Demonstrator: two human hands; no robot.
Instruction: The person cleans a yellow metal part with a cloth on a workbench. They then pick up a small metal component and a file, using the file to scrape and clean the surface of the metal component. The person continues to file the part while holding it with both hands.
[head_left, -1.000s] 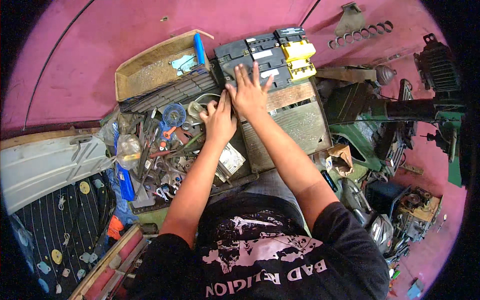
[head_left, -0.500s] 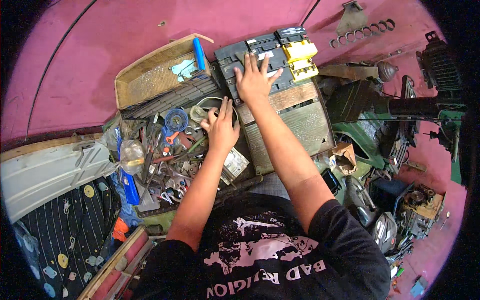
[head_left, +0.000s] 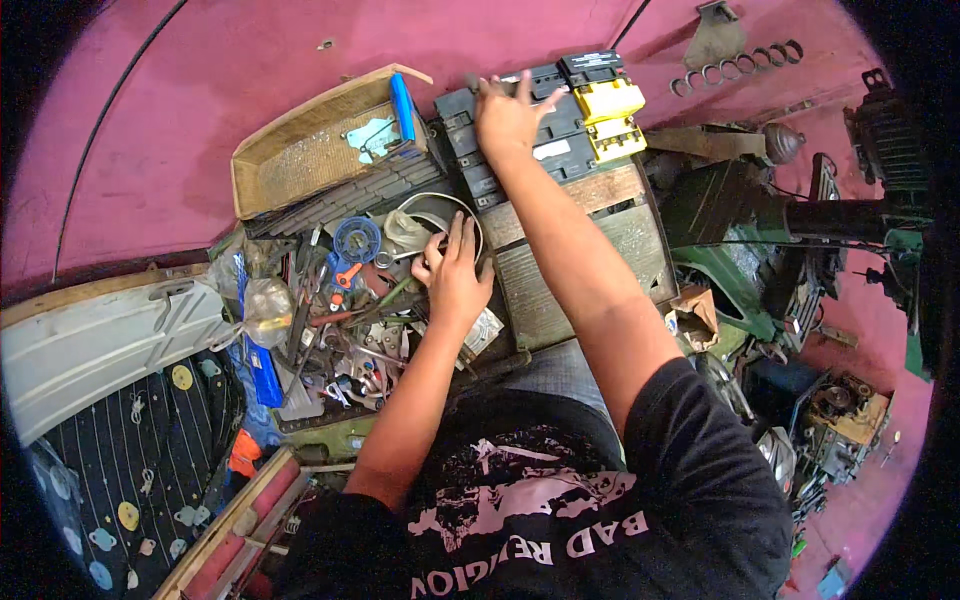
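Observation:
My right hand [head_left: 508, 122] reaches forward over a row of black batteries [head_left: 570, 158]. Its fingers are spread, and no object shows in its grasp. Two small yellow batteries [head_left: 611, 100] stand at the right end of the row, beside another black one. Further left and nearer me, my left hand [head_left: 456, 282] hangs above the cluttered bench with its fingers apart. Close to its fingertips is a round container with a pale rim [head_left: 432, 196], partly covered by the hand. Whether the left fingers touch anything below is hidden.
A wooden tray [head_left: 245, 185] with a blue cylinder [head_left: 402, 105] stands left of the batteries. Loose tools and a blue round plastic piece [head_left: 358, 240] crowd the bench's left. A wooden board [head_left: 580, 207] and ribbed panel [head_left: 590, 265] lie nearer me. Green machinery [head_left: 735, 250] rises on the right.
My right hand has moved farther forward over the batteries, uncovering a white label on a nearer one. My left hand has shifted slightly right and nearer me. Both stay open.

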